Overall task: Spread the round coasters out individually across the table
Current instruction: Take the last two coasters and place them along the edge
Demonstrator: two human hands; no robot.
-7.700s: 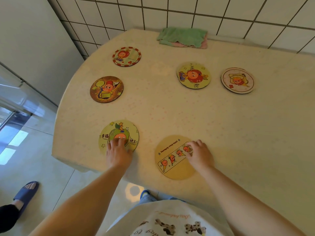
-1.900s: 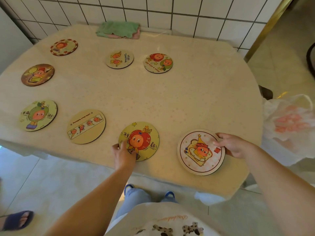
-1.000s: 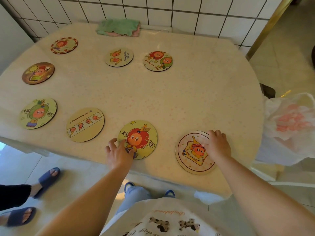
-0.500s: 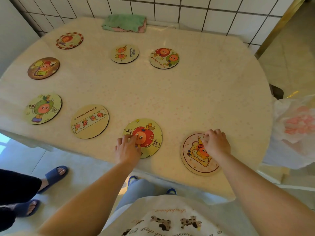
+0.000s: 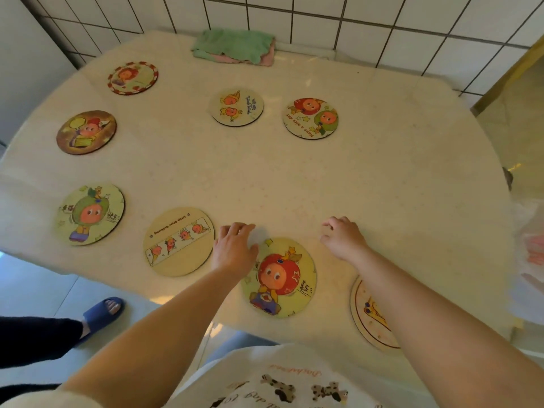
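Several round cartoon coasters lie apart on the cream table (image 5: 368,178). Along the near edge sit a yellow coaster with a red-headed figure (image 5: 279,278) and a white one (image 5: 369,316) partly hidden under my right forearm. A tan strip-picture coaster (image 5: 178,241) and a green one (image 5: 89,214) lie to the left. Farther off are a brown coaster (image 5: 86,132), a red-rimmed coaster (image 5: 132,78) and two pale coasters (image 5: 237,106) (image 5: 310,118). My left hand (image 5: 234,247) hovers just beyond the yellow coaster's far-left rim, holding nothing. My right hand (image 5: 343,238) is empty with fingers loosely curled.
A folded green and pink cloth (image 5: 235,51) lies at the table's far edge against the tiled wall. A white plastic bag (image 5: 530,254) hangs off the right side. Another person's leg and blue slipper (image 5: 100,315) stand on the floor at the left.
Both hands have lifted off the yellow and white near-edge coasters and reached forward over the table. The view has dipped closer to the table.
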